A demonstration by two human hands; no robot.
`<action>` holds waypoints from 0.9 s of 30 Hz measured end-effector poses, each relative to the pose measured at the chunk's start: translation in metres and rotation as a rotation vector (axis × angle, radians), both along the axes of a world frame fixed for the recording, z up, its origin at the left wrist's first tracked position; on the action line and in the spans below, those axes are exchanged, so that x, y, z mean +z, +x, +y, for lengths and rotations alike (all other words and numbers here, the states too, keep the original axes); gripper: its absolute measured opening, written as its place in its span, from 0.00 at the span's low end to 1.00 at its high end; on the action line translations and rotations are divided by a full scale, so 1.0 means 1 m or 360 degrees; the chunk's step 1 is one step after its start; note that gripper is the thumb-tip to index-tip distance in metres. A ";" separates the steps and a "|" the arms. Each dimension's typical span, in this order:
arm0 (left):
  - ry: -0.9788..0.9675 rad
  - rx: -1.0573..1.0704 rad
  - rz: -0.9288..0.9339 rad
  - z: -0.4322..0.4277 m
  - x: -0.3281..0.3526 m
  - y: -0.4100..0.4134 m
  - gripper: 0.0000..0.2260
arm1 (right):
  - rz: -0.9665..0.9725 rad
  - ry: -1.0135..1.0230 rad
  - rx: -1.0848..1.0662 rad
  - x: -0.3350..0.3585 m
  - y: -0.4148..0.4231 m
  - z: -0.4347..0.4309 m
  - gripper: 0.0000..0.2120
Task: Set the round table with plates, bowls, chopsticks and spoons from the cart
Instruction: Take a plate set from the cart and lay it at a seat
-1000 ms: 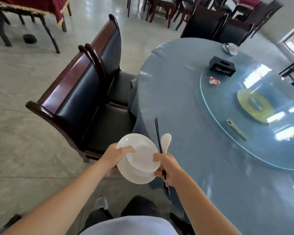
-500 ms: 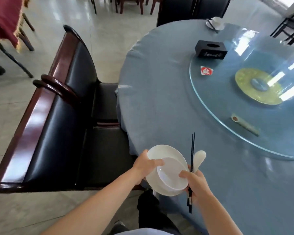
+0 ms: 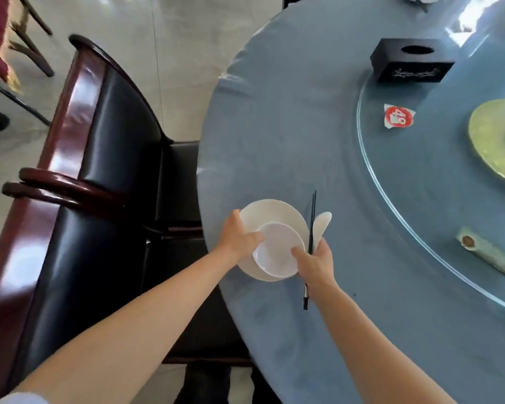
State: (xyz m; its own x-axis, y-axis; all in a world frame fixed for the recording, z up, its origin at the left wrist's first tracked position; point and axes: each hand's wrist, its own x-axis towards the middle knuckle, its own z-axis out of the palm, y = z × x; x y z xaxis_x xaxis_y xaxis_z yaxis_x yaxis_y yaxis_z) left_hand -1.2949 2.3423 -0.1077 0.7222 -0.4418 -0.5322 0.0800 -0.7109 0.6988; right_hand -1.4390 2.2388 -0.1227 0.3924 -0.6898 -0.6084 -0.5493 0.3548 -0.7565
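Note:
A white plate [image 3: 271,212] with a white bowl [image 3: 276,252] in it is over the near left edge of the round table [image 3: 289,135], which has a blue cloth. My left hand [image 3: 238,237] grips the plate's left rim, thumb on the bowl's edge. My right hand [image 3: 315,262] holds a pair of black chopsticks [image 3: 312,223] and a white spoon [image 3: 321,224], with one finger touching the bowl's right rim. Whether the plate rests on the cloth or hovers just above it, I cannot tell.
Two dark chairs [image 3: 105,176] with red-brown wooden frames stand against the table's left side. A glass turntable [image 3: 438,182] fills the table's right part, with a black tissue box [image 3: 410,64] at its far edge, a red-and-white packet [image 3: 398,118] and a yellow-green centre disc [image 3: 496,141].
Both hands have carried the plate, bowl, chopsticks and spoon from beside the chair to over the table's edge. My view has moved closer to the table.

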 end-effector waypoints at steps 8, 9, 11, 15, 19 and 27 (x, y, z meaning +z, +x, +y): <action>0.0195 -0.0341 -0.0362 -0.043 -0.026 0.117 0.30 | 0.0093 -0.0277 -0.0063 -0.019 0.112 -0.022 0.08; 0.0243 -0.0384 -0.0391 -0.045 -0.030 0.128 0.30 | 0.0120 -0.0295 -0.0078 -0.022 0.123 -0.021 0.07; 0.0347 -0.0502 -0.0456 -0.048 -0.038 0.143 0.28 | 0.0188 -0.0311 -0.0131 -0.027 0.137 -0.016 0.08; 0.0330 -0.0585 -0.0588 -0.044 -0.050 0.150 0.21 | 0.0277 -0.0281 -0.0262 -0.030 0.146 -0.011 0.07; 0.0268 -0.0586 -0.0555 -0.047 -0.052 0.150 0.18 | 0.0449 -0.0300 -0.0268 -0.027 0.151 -0.014 0.10; 0.0203 -0.0579 -0.0514 -0.051 -0.056 0.153 0.15 | 0.0592 -0.0323 -0.0329 -0.025 0.163 -0.025 0.19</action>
